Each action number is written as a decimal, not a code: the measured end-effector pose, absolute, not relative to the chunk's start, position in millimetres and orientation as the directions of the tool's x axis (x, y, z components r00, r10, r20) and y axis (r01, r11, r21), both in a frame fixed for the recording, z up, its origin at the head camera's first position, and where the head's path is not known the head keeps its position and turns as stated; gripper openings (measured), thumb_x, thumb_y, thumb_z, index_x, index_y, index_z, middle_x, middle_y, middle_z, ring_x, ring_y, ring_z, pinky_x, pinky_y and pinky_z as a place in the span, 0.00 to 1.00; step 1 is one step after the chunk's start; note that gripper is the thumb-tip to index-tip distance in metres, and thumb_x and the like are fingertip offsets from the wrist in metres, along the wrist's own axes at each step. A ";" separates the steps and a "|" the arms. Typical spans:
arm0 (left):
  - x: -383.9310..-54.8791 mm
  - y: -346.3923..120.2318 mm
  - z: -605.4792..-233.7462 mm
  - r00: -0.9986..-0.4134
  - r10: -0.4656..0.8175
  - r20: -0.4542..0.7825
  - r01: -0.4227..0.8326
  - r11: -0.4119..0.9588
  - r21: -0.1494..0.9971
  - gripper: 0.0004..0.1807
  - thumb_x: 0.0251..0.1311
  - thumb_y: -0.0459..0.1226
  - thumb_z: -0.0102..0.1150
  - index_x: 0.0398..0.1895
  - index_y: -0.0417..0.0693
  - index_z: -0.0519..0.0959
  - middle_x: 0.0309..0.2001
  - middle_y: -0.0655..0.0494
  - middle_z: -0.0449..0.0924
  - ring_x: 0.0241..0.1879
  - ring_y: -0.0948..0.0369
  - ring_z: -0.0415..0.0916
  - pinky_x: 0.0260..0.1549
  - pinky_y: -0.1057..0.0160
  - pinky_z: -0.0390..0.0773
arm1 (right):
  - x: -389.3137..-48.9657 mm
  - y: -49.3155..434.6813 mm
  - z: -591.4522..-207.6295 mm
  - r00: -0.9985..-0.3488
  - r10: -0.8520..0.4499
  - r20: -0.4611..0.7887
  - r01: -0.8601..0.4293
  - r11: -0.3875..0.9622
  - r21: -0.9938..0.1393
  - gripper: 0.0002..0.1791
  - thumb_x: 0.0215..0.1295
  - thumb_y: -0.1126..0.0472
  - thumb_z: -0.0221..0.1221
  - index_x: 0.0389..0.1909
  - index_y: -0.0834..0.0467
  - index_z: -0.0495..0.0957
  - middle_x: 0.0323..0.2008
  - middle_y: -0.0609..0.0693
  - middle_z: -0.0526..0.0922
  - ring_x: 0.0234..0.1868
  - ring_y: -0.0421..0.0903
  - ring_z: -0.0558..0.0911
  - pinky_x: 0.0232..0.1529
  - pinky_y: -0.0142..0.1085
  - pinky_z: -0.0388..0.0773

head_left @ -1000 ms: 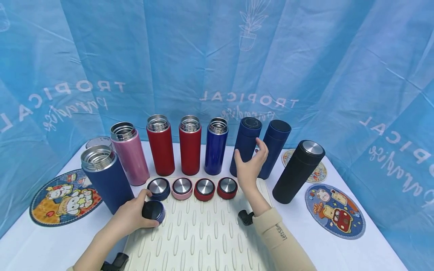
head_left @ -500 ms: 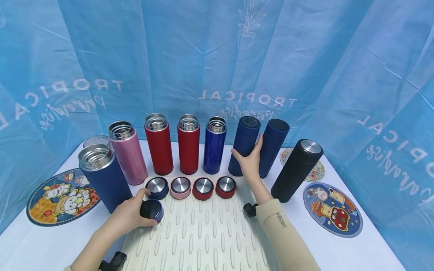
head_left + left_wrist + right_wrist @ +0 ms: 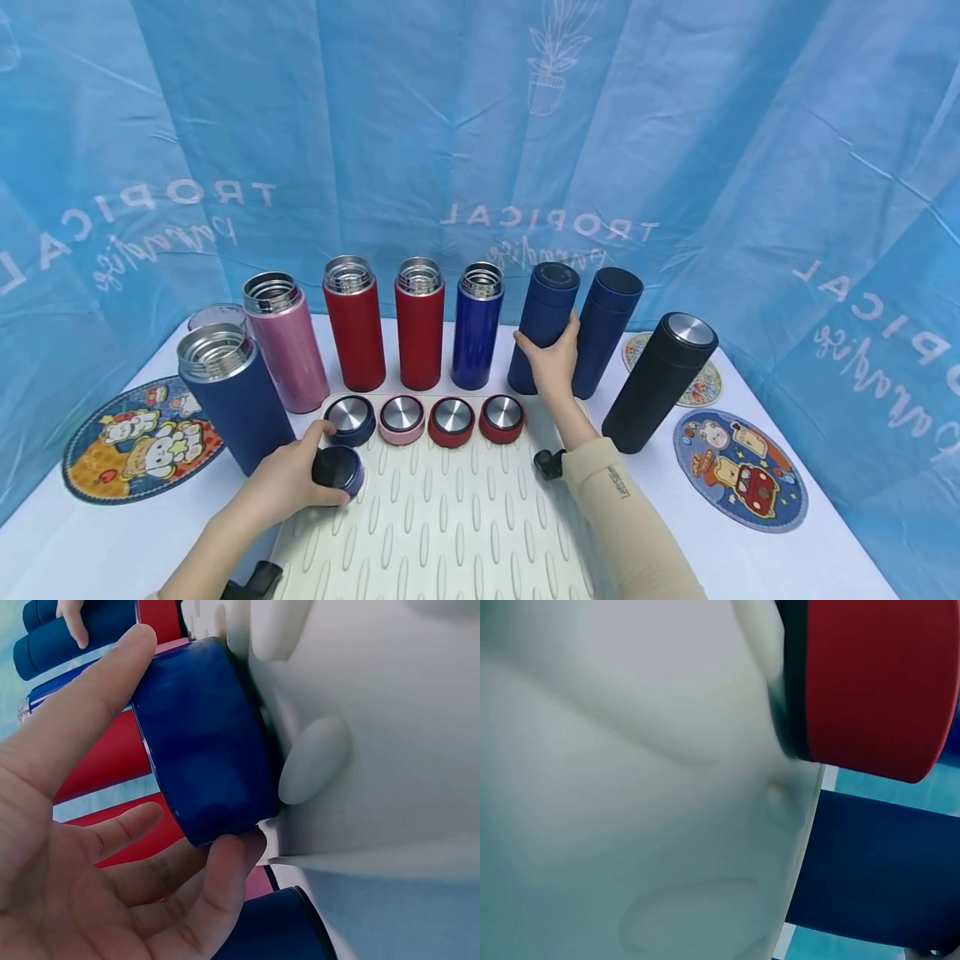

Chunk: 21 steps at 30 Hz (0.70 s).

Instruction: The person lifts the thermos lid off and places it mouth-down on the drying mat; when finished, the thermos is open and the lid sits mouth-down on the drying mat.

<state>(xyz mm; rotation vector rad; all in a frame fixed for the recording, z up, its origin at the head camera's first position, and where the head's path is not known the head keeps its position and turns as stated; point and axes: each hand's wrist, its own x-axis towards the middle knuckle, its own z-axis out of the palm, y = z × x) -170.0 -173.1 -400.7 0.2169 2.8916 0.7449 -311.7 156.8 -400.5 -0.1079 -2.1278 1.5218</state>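
My left hand (image 3: 288, 479) holds a blue bottle lid (image 3: 339, 471) with a dark top, at the left edge of the white ribbed board (image 3: 442, 525). In the left wrist view the thumb lies along one side of this lid (image 3: 206, 742), fingertips at the opposite side. My right hand (image 3: 555, 362) grips the lower half of a capped dark blue thermos (image 3: 545, 308) standing upright behind the board. Beside it stands a second capped dark blue thermos (image 3: 613, 317). In the right wrist view, a red lid (image 3: 877, 682) is close and the right hand is mostly out of frame.
Along the board's back edge sit a navy lid (image 3: 350, 417), a pink lid (image 3: 402, 419) and two red lids. Uncapped bottles stand behind: navy (image 3: 243, 408), pink (image 3: 291, 354), two red, and bright blue (image 3: 477, 333). A capped black thermos (image 3: 656, 392) and round cartoon mats (image 3: 738, 471) are right.
My right hand has moved from hovering with spread fingers in front of the dark blue thermos to gripping its body. The left hand stays on the blue lid.
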 end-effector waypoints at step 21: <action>-170.0 -172.8 -401.3 -0.980 0.170 -0.103 0.099 0.868 0.486 0.52 0.29 0.52 0.77 0.58 0.39 0.61 0.44 0.34 0.76 0.43 0.44 0.75 0.40 0.42 0.75 | -262.8 153.4 -349.3 -0.837 0.232 0.496 -0.463 0.183 -0.867 0.44 0.49 0.57 0.69 0.66 0.50 0.55 0.60 0.49 0.66 0.59 0.46 0.67 0.59 0.49 0.65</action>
